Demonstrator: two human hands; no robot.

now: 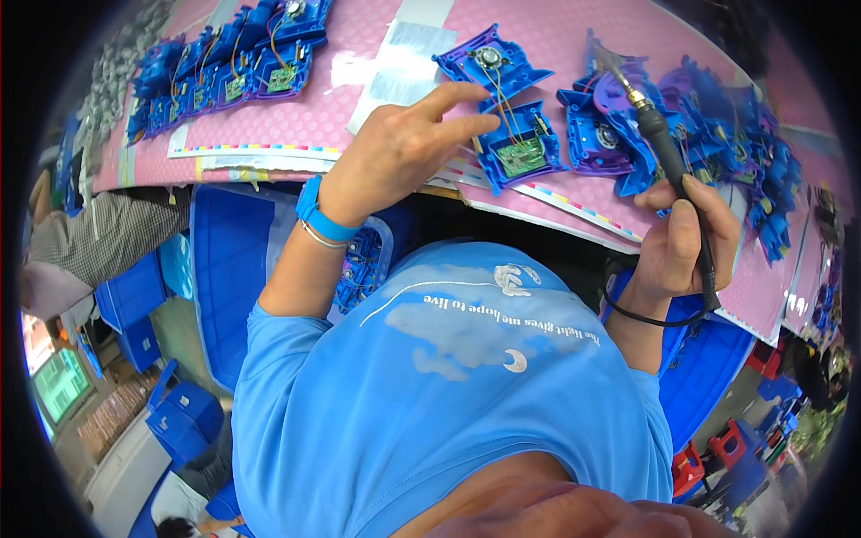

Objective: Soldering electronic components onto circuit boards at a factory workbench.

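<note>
shell [518, 148] with its green board lies open on the pink mat [323, 117], near the table edge. my left hand [399, 148] is spread, fingertips pressing the shell. my right hand [686, 242] is fisted round the iron [659, 143], tip raised over the parts pile [717, 125], with bare mat between.

One screen [59, 384] at far left edge, low down: rectangular, green-lit, tilted. Blue bins [184, 414] stand below it on the floor. No labels or signs legible.
</note>
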